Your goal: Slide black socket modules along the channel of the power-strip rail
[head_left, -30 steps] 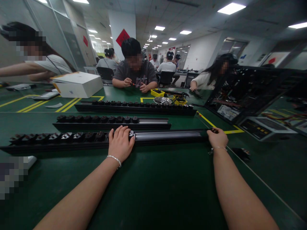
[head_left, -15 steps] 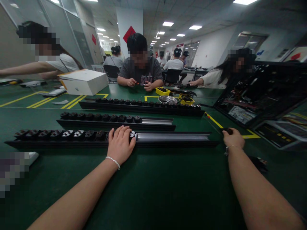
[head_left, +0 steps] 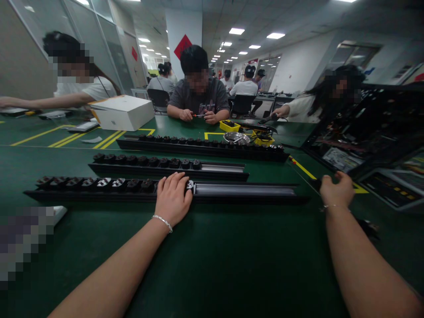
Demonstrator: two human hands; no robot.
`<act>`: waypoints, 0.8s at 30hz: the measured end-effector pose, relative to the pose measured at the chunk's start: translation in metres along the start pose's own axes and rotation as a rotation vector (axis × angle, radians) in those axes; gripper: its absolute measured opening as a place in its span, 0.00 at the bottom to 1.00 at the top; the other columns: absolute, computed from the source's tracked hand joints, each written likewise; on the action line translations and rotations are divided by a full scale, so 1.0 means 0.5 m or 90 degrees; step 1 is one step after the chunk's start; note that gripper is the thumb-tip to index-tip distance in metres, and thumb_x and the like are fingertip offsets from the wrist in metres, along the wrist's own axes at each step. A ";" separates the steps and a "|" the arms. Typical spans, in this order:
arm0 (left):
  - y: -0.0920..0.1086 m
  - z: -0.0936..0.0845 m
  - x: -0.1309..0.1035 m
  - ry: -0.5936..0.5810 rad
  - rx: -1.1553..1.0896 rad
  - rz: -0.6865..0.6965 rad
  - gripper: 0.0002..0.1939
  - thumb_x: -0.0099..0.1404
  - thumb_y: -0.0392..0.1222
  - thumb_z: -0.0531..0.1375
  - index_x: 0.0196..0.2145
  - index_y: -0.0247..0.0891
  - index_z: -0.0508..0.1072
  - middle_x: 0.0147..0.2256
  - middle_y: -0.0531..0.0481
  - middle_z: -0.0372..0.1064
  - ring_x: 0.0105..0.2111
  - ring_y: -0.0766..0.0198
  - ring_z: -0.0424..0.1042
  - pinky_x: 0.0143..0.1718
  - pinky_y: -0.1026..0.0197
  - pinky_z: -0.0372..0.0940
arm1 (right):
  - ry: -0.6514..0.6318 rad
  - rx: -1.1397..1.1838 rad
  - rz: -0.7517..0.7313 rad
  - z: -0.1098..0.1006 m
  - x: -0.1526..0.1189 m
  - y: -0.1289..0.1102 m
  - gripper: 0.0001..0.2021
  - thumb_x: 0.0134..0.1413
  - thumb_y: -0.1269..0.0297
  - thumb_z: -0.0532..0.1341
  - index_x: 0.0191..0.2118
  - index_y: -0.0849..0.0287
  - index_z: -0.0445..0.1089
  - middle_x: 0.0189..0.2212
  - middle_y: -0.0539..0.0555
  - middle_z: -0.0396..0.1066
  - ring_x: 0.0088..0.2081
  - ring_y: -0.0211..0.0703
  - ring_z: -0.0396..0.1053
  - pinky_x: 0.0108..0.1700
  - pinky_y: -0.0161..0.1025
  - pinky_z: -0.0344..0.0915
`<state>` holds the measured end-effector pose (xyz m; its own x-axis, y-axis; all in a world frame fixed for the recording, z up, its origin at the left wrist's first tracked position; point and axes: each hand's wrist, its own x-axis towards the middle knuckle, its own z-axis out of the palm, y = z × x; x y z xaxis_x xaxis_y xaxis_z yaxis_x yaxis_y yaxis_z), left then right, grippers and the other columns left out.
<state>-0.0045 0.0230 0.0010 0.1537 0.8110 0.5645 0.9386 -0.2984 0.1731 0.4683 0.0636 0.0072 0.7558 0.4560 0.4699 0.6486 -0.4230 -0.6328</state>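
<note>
My left hand [head_left: 172, 194] lies over the nearest long black channel [head_left: 251, 198], fingers curled across the row of black socket-like modules [head_left: 117, 183] with metal contacts. A module with a bright metal top [head_left: 190, 185] shows beside its index finger and thumb. Right of it the channel's silvery inner face is bare. My right hand [head_left: 338, 192] is beyond the channel's right end, fingers bent, with a small dark part [head_left: 317, 184] at its thumb side. The hand partly hides that part, so its kind is unclear. Dark pieces [head_left: 369, 229] lie behind the right wrist.
Two more filled channels, a middle one [head_left: 218, 174] and a far one [head_left: 205, 149], lie behind. An open computer case [head_left: 344, 152] and a power supply [head_left: 391, 190] stand right. A white box [head_left: 124, 115], yellow trays [head_left: 229, 126] and a metal dish [head_left: 236, 138] sit farther back. Co-workers sit around.
The whole view has shifted slightly, so the scene sits farther right. My left hand stays on the same modules. My right hand has turned a little, its fingers looking more raised.
</note>
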 end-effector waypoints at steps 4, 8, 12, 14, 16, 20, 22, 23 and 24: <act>-0.019 -0.009 0.003 0.073 -0.011 -0.032 0.19 0.61 0.36 0.50 0.49 0.42 0.69 0.53 0.46 0.66 0.58 0.54 0.57 0.61 0.45 0.44 | -0.003 0.042 -0.186 -0.031 -0.078 -0.112 0.19 0.50 0.66 0.53 0.48 0.63 0.68 0.46 0.62 0.70 0.47 0.49 0.65 0.50 0.42 0.58; -0.045 -0.010 0.008 0.063 -0.021 -0.056 0.16 0.62 0.38 0.50 0.43 0.43 0.72 0.49 0.47 0.69 0.56 0.54 0.60 0.59 0.46 0.48 | -0.171 0.148 -0.434 -0.040 -0.248 -0.248 0.15 0.50 0.66 0.53 0.43 0.61 0.70 0.41 0.59 0.71 0.44 0.46 0.65 0.49 0.42 0.60; -0.054 -0.005 0.011 0.019 -0.033 -0.060 0.16 0.63 0.42 0.49 0.42 0.40 0.72 0.44 0.46 0.73 0.52 0.53 0.64 0.53 0.48 0.54 | -0.359 0.208 -0.567 -0.027 -0.430 -0.363 0.16 0.52 0.65 0.53 0.45 0.60 0.70 0.44 0.57 0.71 0.47 0.47 0.64 0.53 0.44 0.58; -0.053 -0.003 0.011 0.021 -0.030 -0.061 0.16 0.64 0.43 0.48 0.43 0.40 0.72 0.44 0.45 0.73 0.51 0.53 0.64 0.53 0.48 0.54 | -0.405 0.207 -0.562 -0.013 -0.493 -0.405 0.18 0.53 0.62 0.53 0.48 0.60 0.68 0.47 0.57 0.70 0.49 0.48 0.64 0.53 0.45 0.58; -0.052 -0.003 0.010 0.023 -0.026 -0.059 0.17 0.65 0.42 0.47 0.43 0.40 0.72 0.44 0.45 0.73 0.51 0.53 0.64 0.52 0.48 0.54 | -0.427 0.193 -0.536 0.002 -0.534 -0.433 0.20 0.54 0.59 0.54 0.51 0.59 0.67 0.49 0.57 0.69 0.50 0.49 0.63 0.52 0.46 0.58; -0.049 -0.003 0.010 0.024 -0.026 -0.057 0.17 0.66 0.42 0.46 0.42 0.40 0.72 0.43 0.45 0.73 0.50 0.53 0.64 0.51 0.48 0.54 | -0.424 0.146 -0.532 0.021 -0.568 -0.454 0.16 0.53 0.57 0.56 0.47 0.54 0.69 0.45 0.54 0.72 0.47 0.50 0.65 0.49 0.46 0.60; -0.048 -0.002 0.011 0.030 -0.024 -0.063 0.17 0.66 0.42 0.46 0.42 0.40 0.72 0.43 0.45 0.73 0.49 0.53 0.64 0.51 0.48 0.54 | -0.406 0.125 -0.533 0.023 -0.573 -0.453 0.15 0.53 0.57 0.56 0.45 0.53 0.70 0.43 0.54 0.73 0.46 0.50 0.66 0.48 0.46 0.60; -0.047 -0.001 0.011 0.033 -0.022 -0.067 0.16 0.65 0.42 0.47 0.42 0.40 0.72 0.42 0.45 0.73 0.49 0.52 0.65 0.51 0.48 0.54 | -0.397 0.118 -0.530 0.023 -0.574 -0.452 0.15 0.53 0.56 0.56 0.45 0.53 0.70 0.42 0.54 0.73 0.45 0.49 0.66 0.48 0.46 0.59; -0.047 0.001 0.012 0.036 -0.020 -0.069 0.16 0.65 0.43 0.47 0.42 0.40 0.72 0.42 0.45 0.73 0.49 0.52 0.64 0.51 0.48 0.54 | -0.388 0.114 -0.527 0.022 -0.574 -0.450 0.15 0.53 0.56 0.56 0.45 0.54 0.70 0.42 0.54 0.73 0.45 0.49 0.67 0.48 0.46 0.59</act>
<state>-0.0255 0.0348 0.0000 0.0332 0.8099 0.5856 0.9387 -0.2264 0.2598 0.1044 0.0367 0.0080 -0.1256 0.8896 0.4392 0.8830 0.3020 -0.3593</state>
